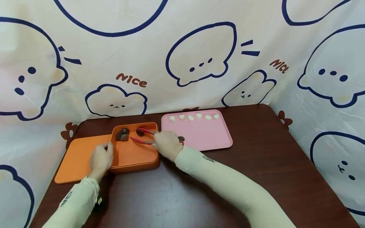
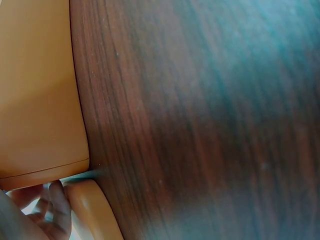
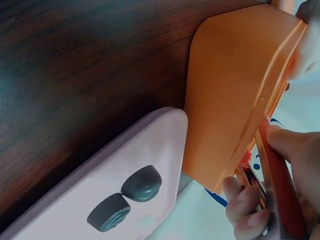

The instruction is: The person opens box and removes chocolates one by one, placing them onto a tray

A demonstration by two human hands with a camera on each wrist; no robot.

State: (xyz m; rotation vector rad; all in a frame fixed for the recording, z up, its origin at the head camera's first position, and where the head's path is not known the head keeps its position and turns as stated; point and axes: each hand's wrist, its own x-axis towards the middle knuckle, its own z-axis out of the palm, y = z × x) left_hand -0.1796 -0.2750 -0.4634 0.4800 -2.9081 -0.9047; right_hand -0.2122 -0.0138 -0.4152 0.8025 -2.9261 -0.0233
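Note:
My right hand point(image 1: 167, 144) grips red-tipped tongs point(image 1: 146, 130), their arms spread over the orange box point(image 1: 137, 158). A dark round chocolate point(image 1: 139, 133) lies at the upper tip, inside the box. Several brown chocolates point(image 1: 124, 136) cluster in the box's far left corner. On the box's left side, my left hand point(image 1: 101, 158) holds the rim with curled fingers; the left wrist view has its fingers point(image 2: 59, 207) against the outer wall. Two dark chocolates point(image 3: 142, 183) rest on the pink tray point(image 3: 165, 135) in the right wrist view.
An orange lid point(image 1: 77, 156) lies flat left of the box, partly behind the left hand. Along the far edge of the pink tray sits a row of several white heart-shaped pieces point(image 1: 190, 118). A printed cloth point(image 1: 199, 63) hangs behind the dark wooden table point(image 1: 256, 152).

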